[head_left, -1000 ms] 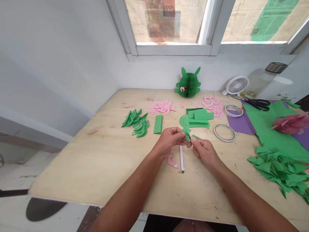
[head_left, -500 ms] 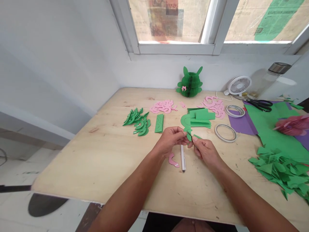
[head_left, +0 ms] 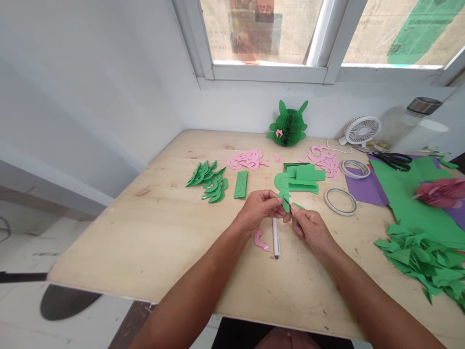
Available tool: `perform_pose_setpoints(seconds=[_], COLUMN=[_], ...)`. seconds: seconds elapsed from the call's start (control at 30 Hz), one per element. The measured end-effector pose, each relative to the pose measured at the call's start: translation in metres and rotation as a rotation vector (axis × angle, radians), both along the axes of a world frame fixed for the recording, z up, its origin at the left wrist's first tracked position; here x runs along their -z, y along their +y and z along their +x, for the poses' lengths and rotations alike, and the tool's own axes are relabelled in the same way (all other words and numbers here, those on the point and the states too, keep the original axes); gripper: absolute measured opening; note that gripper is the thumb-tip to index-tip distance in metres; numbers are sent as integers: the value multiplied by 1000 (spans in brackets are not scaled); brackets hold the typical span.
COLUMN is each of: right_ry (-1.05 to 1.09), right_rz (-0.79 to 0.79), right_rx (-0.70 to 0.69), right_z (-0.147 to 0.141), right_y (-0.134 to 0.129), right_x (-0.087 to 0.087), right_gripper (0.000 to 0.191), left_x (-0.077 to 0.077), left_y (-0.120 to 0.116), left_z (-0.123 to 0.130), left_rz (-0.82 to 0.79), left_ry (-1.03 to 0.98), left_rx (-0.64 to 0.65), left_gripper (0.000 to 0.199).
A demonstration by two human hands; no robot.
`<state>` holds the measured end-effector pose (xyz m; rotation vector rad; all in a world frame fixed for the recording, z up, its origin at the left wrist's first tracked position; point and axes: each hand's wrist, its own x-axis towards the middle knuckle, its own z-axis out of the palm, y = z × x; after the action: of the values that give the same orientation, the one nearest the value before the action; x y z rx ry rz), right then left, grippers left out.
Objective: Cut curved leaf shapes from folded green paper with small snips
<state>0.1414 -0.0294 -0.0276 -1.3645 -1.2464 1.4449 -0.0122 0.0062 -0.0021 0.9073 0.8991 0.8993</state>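
My left hand [head_left: 264,204] is closed, pinching a small green paper piece [head_left: 286,203] between thumb and fingers. Close against it, my right hand [head_left: 308,224] is closed too, with a thin dark strip showing at its fingertips; what that strip is, I cannot make out. A green scrap [head_left: 298,206] lies just beyond the right fingers. Under the hands a white pen [head_left: 276,240] rests on the table, beside a curved pink paper piece [head_left: 260,240]. Behind them sit a rounded green cutout [head_left: 281,181] and folded green paper [head_left: 304,173].
Green cutouts [head_left: 214,186], a green strip [head_left: 240,184] and pink cutouts [head_left: 248,159] lie left. Rightward are tape rolls [head_left: 340,201], black scissors [head_left: 394,160], green scraps [head_left: 425,259] and a fan [head_left: 363,130]. A green honeycomb paper figure [head_left: 289,127] stands behind.
The view has shifted slightly. My hands stay close together on the green piece; more of the thin dark strip shows by the right fingertips.
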Motion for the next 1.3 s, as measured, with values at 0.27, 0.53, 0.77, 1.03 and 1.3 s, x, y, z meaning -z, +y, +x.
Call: perform_pose_setpoints(seconds=[0.27,0.53,0.77,1.03,1.3], right_ry=[-13,-16,1,-25,20], right_rz=[3,-7,13,31,31], right_rx=[12,26,38,48,61], right_z=[-1,-2,-1,-3,-2], right_y=[-2,-1,-1,-1,-2], right_x=[-2,-1,2,1,2], right_gripper=[48,50,47,50,48], left_x=[-1,-1,-2,-2,-1], left_y=[-1,-1,-2,-1,-3], left_z=[0,1,2,3,6], left_rz=[6,6,7,8,11], left_ry=[-2,-10,1,-2,-16], left_rx=[-11,-22,-30,-44,-64], left_gripper=[22,22,22,23,21])
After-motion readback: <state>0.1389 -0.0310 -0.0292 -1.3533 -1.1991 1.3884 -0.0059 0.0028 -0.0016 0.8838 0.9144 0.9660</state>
